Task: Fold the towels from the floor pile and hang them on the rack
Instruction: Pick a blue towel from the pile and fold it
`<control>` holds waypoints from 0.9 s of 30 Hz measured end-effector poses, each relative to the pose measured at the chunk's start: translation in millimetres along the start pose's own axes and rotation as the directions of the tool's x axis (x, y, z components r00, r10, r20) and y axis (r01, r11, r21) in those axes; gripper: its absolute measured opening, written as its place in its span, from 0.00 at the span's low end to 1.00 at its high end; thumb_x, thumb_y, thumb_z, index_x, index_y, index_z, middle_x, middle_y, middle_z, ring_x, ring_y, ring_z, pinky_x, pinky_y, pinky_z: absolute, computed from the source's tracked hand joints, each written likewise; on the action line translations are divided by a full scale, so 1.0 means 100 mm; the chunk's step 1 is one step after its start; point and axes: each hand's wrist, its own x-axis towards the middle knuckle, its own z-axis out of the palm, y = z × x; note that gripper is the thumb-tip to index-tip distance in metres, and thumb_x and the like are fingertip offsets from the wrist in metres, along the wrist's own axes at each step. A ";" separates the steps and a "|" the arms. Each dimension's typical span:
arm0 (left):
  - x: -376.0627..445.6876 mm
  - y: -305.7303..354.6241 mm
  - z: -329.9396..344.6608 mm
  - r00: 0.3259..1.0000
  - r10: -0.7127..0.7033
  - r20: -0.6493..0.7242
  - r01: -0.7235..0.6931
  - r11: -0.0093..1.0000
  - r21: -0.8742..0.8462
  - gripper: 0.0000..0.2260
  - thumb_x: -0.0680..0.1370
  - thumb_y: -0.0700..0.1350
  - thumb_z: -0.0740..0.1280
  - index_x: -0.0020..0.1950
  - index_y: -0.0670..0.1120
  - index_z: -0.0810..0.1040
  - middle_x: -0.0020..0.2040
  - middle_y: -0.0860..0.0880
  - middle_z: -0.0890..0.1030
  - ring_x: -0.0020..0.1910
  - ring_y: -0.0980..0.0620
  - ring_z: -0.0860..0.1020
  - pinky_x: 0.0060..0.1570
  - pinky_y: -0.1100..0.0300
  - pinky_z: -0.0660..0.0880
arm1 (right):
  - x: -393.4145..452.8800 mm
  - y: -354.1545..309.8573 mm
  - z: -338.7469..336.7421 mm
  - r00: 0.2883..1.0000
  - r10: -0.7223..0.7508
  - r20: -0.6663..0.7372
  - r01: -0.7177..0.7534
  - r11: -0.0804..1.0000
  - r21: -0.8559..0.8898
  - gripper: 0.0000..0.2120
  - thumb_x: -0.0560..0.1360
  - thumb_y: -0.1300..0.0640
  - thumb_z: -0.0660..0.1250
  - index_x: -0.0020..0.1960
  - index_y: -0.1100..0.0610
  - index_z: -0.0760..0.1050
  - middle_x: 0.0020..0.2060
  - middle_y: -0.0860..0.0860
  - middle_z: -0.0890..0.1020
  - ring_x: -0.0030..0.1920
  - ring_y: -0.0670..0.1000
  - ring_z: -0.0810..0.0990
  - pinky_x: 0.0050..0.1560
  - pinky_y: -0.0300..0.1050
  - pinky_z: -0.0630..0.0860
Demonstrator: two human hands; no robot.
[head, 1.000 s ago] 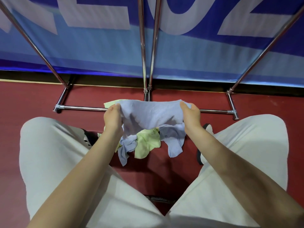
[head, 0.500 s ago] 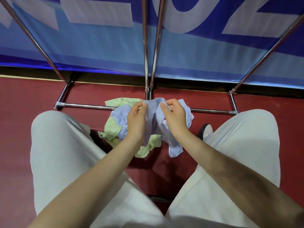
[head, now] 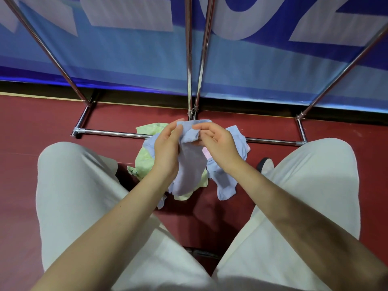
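A pale blue towel (head: 190,162), doubled over lengthwise, hangs between my two hands above the floor pile. My left hand (head: 168,152) pinches its top edge with thumb and fingers. My right hand (head: 218,143) has its fingers loosely spread, and the fingertips touch the towel's folded top corner. Under them lies the pile: a light green towel (head: 144,160) at the left and another blue towel (head: 226,181) at the right, with a bit of pink showing. The chrome rack (head: 190,59) stands just beyond, and its base bar (head: 117,133) runs across the floor behind the pile.
A blue banner (head: 126,55) with white letters hangs behind the rack. The floor (head: 42,127) is dark red. My knees in pale trousers (head: 69,185) flank the pile on both sides. A shoe tip (head: 265,164) shows at the right.
The towel was held spread wide between both hands; the hands came together and folded it in half. Now the right hand's fingers have loosened and the towel hangs mainly from the left hand.
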 end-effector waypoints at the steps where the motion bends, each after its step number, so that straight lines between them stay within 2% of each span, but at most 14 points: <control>1: 0.00 0.01 -0.01 1.000 0.006 0.004 -0.007 1.000 0.008 0.07 0.81 0.41 0.62 0.52 0.48 0.80 0.48 0.43 0.80 0.50 0.47 0.77 0.56 0.52 0.72 | 0.00 -0.02 0.00 1.000 -0.011 0.004 0.011 1.000 -0.002 0.14 0.77 0.71 0.59 0.50 0.56 0.78 0.44 0.56 0.83 0.46 0.50 0.83 0.53 0.44 0.79; 3: -0.02 0.00 -0.02 1.000 0.003 0.025 -0.004 1.000 0.026 0.08 0.81 0.41 0.61 0.54 0.49 0.79 0.49 0.43 0.79 0.49 0.48 0.77 0.56 0.53 0.72 | -0.01 -0.04 -0.01 1.000 -0.019 0.020 0.019 1.000 -0.002 0.09 0.78 0.70 0.61 0.50 0.60 0.78 0.42 0.53 0.82 0.41 0.45 0.83 0.46 0.37 0.79; 6: -0.06 -0.03 -0.01 0.999 -0.021 0.045 0.020 1.000 0.017 0.09 0.82 0.41 0.60 0.59 0.46 0.77 0.49 0.43 0.80 0.47 0.50 0.79 0.53 0.57 0.75 | 0.01 -0.01 -0.06 0.999 -0.030 0.023 0.032 0.995 -0.099 0.07 0.77 0.68 0.65 0.48 0.59 0.79 0.37 0.49 0.82 0.36 0.41 0.81 0.40 0.33 0.77; 9: -0.09 -0.05 0.00 0.998 -0.041 0.036 0.040 0.999 0.034 0.10 0.82 0.41 0.60 0.60 0.47 0.77 0.45 0.47 0.81 0.44 0.52 0.79 0.49 0.60 0.76 | 0.02 0.05 -0.11 0.980 -0.196 0.012 0.190 0.930 -0.315 0.05 0.75 0.65 0.68 0.45 0.59 0.82 0.39 0.42 0.78 0.39 0.39 0.78 0.43 0.31 0.72; 11: -0.10 -0.07 0.00 0.999 -0.048 0.017 0.046 0.996 0.074 0.08 0.82 0.42 0.61 0.56 0.50 0.78 0.44 0.50 0.81 0.44 0.54 0.79 0.46 0.62 0.75 | 0.02 0.10 -0.13 0.948 -0.318 0.002 0.290 0.865 -0.409 0.02 0.73 0.63 0.70 0.43 0.59 0.82 0.41 0.42 0.76 0.44 0.41 0.76 0.46 0.31 0.70; 13: -0.10 -0.13 0.01 0.998 -0.056 -0.005 0.056 0.992 0.113 0.08 0.81 0.43 0.61 0.54 0.51 0.79 0.45 0.51 0.80 0.45 0.54 0.77 0.45 0.63 0.73 | 0.01 0.14 -0.16 0.938 -0.347 0.004 0.312 0.839 -0.447 0.03 0.74 0.61 0.70 0.42 0.59 0.81 0.42 0.46 0.78 0.47 0.47 0.77 0.50 0.33 0.71; 15: -0.09 -0.19 0.02 0.998 -0.070 0.006 0.068 0.986 0.154 0.09 0.81 0.45 0.62 0.57 0.49 0.80 0.44 0.50 0.80 0.43 0.52 0.76 0.44 0.61 0.73 | -0.02 0.16 -0.18 0.970 -0.244 0.013 0.225 0.868 -0.442 0.03 0.75 0.60 0.69 0.43 0.57 0.80 0.41 0.48 0.81 0.46 0.49 0.78 0.49 0.37 0.73; 17: -0.10 -0.22 0.04 0.996 -0.088 0.005 0.086 0.980 0.178 0.10 0.80 0.46 0.62 0.59 0.49 0.79 0.43 0.50 0.79 0.41 0.53 0.75 0.43 0.61 0.72 | -0.04 0.17 -0.18 0.989 -0.146 0.005 0.135 0.906 -0.401 0.03 0.76 0.60 0.68 0.43 0.57 0.79 0.38 0.47 0.81 0.42 0.47 0.79 0.46 0.35 0.74; 22: -0.13 -0.26 0.11 0.996 -0.086 0.020 0.082 0.983 0.166 0.09 0.81 0.45 0.63 0.57 0.48 0.80 0.49 0.48 0.83 0.49 0.53 0.78 0.50 0.59 0.73 | -0.07 0.15 -0.17 0.990 -0.135 -0.042 0.115 0.942 -0.316 0.03 0.75 0.62 0.68 0.43 0.58 0.78 0.35 0.45 0.78 0.36 0.42 0.74 0.42 0.31 0.71; 25: -0.15 -0.27 0.17 0.997 -0.057 0.047 0.047 0.979 0.198 0.09 0.79 0.45 0.63 0.55 0.48 0.81 0.50 0.50 0.83 0.50 0.53 0.79 0.54 0.56 0.74 | -0.07 0.15 -0.18 0.993 -0.088 -0.079 0.064 0.962 -0.264 0.04 0.76 0.63 0.67 0.42 0.58 0.77 0.35 0.47 0.79 0.37 0.43 0.74 0.43 0.35 0.73; 27: -0.17 -0.25 0.20 0.996 -0.049 0.079 0.031 0.976 0.216 0.10 0.79 0.46 0.62 0.55 0.49 0.82 0.53 0.50 0.84 0.57 0.52 0.80 0.61 0.52 0.75 | -0.05 0.15 -0.19 0.990 -0.067 -0.124 0.036 0.972 -0.234 0.04 0.75 0.63 0.68 0.42 0.58 0.77 0.35 0.47 0.79 0.38 0.44 0.75 0.44 0.37 0.74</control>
